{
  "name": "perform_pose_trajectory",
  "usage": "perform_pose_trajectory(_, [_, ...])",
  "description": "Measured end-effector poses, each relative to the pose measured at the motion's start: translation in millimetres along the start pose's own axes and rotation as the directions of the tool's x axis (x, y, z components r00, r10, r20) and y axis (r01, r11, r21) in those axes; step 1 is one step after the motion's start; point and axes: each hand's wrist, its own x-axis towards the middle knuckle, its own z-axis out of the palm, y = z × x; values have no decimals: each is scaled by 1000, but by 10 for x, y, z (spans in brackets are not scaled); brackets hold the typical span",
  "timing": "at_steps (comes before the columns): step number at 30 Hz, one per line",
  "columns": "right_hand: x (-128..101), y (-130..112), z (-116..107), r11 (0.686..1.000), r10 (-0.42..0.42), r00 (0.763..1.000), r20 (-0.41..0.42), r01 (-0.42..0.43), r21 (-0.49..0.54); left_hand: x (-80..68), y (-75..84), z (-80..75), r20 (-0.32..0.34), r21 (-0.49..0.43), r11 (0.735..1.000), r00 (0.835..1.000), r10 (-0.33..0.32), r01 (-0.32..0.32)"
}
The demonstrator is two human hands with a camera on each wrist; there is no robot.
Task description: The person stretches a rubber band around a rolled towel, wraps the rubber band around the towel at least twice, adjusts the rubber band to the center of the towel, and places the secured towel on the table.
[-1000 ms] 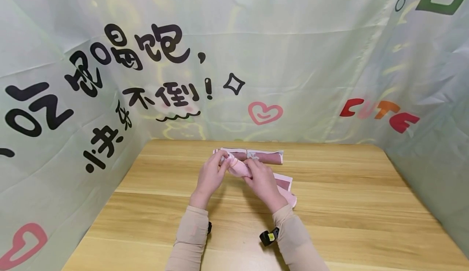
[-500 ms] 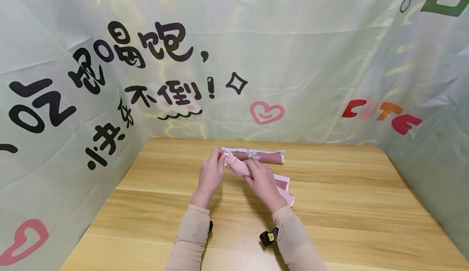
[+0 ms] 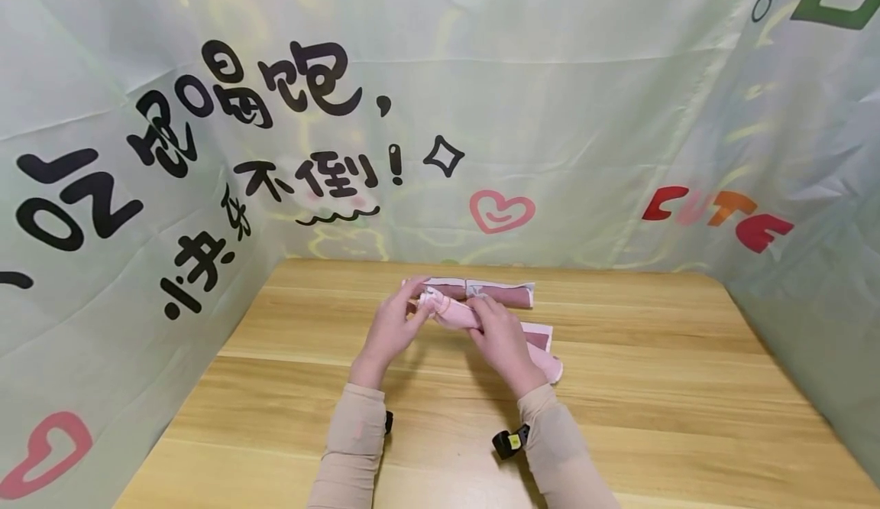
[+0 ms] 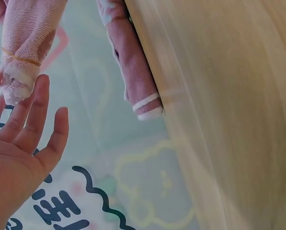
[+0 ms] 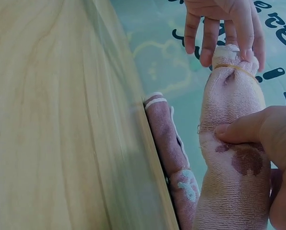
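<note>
Slippage threatens: right hand (image 3: 505, 339) grips the rolled pink towel (image 5: 232, 158), left hand (image 4: 18, 153) open at its rubber band (image 5: 235, 67), which could snap off.

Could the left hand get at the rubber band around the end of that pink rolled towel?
Probably yes: the left hand already has fingertips at the tied end of the pink rolled towel, right by the rubber band, with nothing between.

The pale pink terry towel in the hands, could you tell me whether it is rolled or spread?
Rolled: the pale pink terry towel forms a tight tube, its tip cinched by a thin yellow rubber band.
</note>
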Motion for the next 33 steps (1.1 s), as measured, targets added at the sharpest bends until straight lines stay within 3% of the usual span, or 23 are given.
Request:
perform_pose_trajectory(6, [-7, 23, 3, 1000, -14, 1000, 6, 14, 1, 7, -27, 16, 16, -22, 998, 999, 52, -52])
perform_pose_trajectory(13, [-7, 7, -6, 994, -73, 997, -1, 73, 76, 12, -44, 28, 3, -57, 998, 999, 40, -40])
perform_pose_trajectory(18, [21, -46, 18, 964, -180, 981, -74, 191, 185, 10, -35, 35, 10, -72, 996, 999, 43, -43])
perform_pose_trajectory(22, [43, -72, 51, 942, -237, 959, -154, 266, 206, 19, -25, 58, 10, -75, 995, 998, 65, -64])
perform_pose_trajectory(28, [55, -69, 72, 930, -247, 945, -215, 293, 223, 18, -27, 104, -5, -84, 993, 997, 81, -81])
perform_pose_trajectory(33, [44, -71, 66, 923, -242, 946, -214, 292, 249, 9, -21, 122, -3, -112, 992, 998, 65, -65])
